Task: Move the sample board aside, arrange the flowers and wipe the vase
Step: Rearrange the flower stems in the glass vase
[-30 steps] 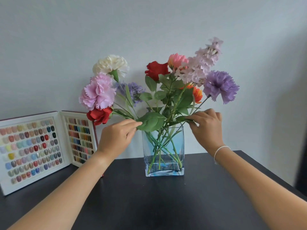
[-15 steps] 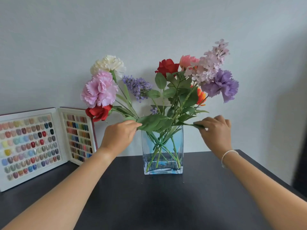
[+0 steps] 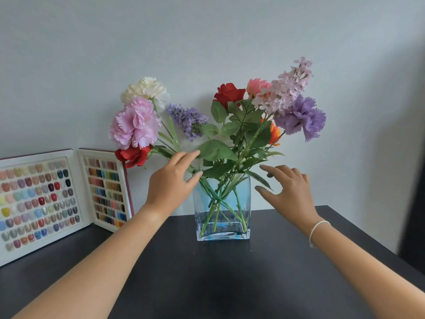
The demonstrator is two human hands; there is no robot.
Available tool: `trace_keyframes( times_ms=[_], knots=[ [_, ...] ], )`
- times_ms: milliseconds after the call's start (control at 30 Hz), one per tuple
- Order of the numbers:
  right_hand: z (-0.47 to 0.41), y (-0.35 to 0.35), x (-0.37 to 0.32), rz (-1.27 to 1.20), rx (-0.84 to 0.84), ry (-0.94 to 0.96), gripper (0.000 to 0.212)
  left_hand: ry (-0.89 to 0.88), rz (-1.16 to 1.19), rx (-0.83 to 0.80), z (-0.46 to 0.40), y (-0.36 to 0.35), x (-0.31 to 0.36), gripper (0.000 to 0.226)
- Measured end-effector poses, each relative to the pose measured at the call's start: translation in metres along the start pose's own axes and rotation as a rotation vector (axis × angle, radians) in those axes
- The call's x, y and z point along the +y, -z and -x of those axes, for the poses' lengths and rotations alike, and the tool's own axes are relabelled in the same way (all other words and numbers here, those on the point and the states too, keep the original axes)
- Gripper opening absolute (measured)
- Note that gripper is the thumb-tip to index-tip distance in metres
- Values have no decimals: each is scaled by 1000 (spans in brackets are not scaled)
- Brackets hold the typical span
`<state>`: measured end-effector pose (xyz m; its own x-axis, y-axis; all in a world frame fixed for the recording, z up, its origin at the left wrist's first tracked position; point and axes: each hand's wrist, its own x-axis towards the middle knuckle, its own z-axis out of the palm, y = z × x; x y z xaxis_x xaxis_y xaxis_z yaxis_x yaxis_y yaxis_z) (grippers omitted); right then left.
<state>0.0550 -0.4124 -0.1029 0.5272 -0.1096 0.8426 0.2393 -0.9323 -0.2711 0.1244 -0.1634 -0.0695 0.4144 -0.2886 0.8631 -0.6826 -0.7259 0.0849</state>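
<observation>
Both hands open, left hand (image 3: 171,180) fingers brushing a leaf, right hand (image 3: 291,192) gripping nothing. Glass vase (image 3: 222,217) looks fragile, slick; hold its flat sides. Flowers (image 3: 230,125) light, bendy; pinch low on stems.

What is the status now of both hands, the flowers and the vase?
Left hand open, fingertips at the leaves. Right hand open, beside the flowers, holding nothing. Vase upright on table, not wiped. Sample board aside, nothing blocking.

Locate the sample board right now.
Head view, far left: the sample board stands open against the wall on the dark table, left of the glass vase.
</observation>
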Motion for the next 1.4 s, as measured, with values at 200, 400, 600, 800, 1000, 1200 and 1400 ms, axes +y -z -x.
trace_keyframes(
  times_ms=[200, 400, 600, 800, 1000, 1200, 1400],
  knots=[
    [1, 7, -9, -81, 64, 54, 42, 23, 88, 16, 10, -4, 9, 43],
    [-22, 3, -33, -41, 112, 135, 33, -23, 8, -54, 1, -12, 13, 16],
    [-39, -2, -48, 18, 90, 134, 23, -35, -78, 18, -10, -9, -1, 11],
    [-28, -4, -44, 23, 111, 140, 14, 55, -10, 33, -2, -12, -5, 6],
    [-17, 3, -31, -23, 122, 88, 16, 73, 16, -32, 0, -9, -2, 13],
    [1, 17, -25, -38, 106, 37, 16, 81, -3, -100, 12, -6, -1, 22],
    [24, 39, -29, -52, 48, -14, 16, 131, 31, -118, 38, 11, 13, 25]
  ],
)
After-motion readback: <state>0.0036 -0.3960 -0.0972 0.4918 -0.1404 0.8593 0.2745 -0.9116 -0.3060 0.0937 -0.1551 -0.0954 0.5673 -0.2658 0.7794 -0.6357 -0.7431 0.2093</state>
